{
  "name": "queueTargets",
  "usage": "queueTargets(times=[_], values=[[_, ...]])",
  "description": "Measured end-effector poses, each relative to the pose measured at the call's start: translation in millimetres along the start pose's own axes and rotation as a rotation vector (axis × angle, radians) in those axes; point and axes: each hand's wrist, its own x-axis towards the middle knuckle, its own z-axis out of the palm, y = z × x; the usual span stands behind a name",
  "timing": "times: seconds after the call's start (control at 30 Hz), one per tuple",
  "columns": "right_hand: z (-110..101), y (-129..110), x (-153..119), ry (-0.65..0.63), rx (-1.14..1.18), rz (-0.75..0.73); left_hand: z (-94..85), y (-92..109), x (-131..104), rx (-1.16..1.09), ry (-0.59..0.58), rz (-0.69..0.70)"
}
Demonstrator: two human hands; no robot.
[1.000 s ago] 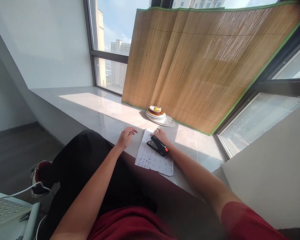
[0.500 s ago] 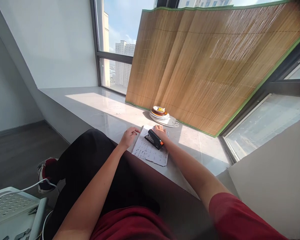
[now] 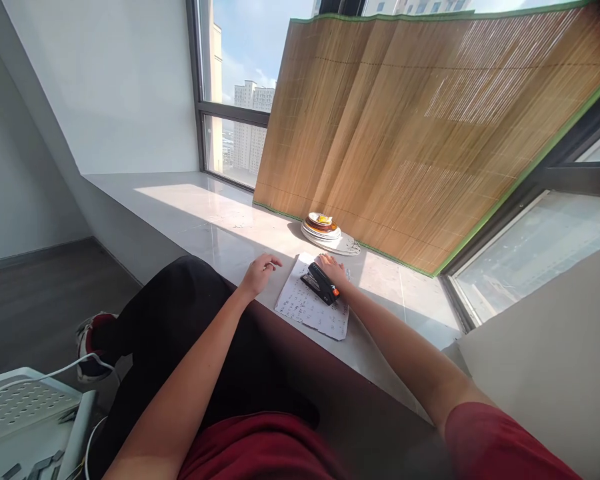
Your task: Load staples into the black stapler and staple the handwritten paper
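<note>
A black stapler (image 3: 321,285) with an orange part at its near end lies on sheets of handwritten paper (image 3: 307,312) on the pale stone sill. Along the stapler's far right side, my right hand (image 3: 334,268) lies over the upper part of the paper, palm down with fingers stretched forward. Part of that hand is hidden behind the stapler, and I cannot tell whether the two touch. To the left of the paper, my left hand (image 3: 259,275) hovers near the sill's front edge, its fingers loosely bent and apart, holding nothing.
Behind the paper stands a stack of plates (image 3: 321,230) with something yellow on top. A bamboo mat (image 3: 380,133) leans against the window. At the lower left is a white perforated cart or tray (image 3: 25,407) with a white cable and small grey pieces.
The paper and the stapler on it have shifted to the right together with my right hand. A gap has opened between my left hand and the paper's left edge.
</note>
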Motion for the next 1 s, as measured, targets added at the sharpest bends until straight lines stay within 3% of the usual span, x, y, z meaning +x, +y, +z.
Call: queueTargets(times=[0.13,0.3,0.6,0.77,1.0], values=[[-6.7,11.9,-11.3,-0.012,-0.001,0.017,0.4,0.4,0.6,0.031,-0.022,0.008],[-6.7,10.4,-15.1,0.042,0.011,0.078,-0.4,2.2,-0.2,0.088,-0.062,0.005],[-7.1,15.0,-23.8,0.147,0.053,0.273,-1.1,7.9,-1.7,0.113,-0.074,0.002],[-8.6,13.9,-25.3,0.130,0.081,0.227,-1.5,7.5,-1.7,0.118,-0.081,0.015],[-9.5,13.2,-26.0,0.070,0.107,0.041,-1.5,3.4,-0.9,0.142,-0.088,0.025]])
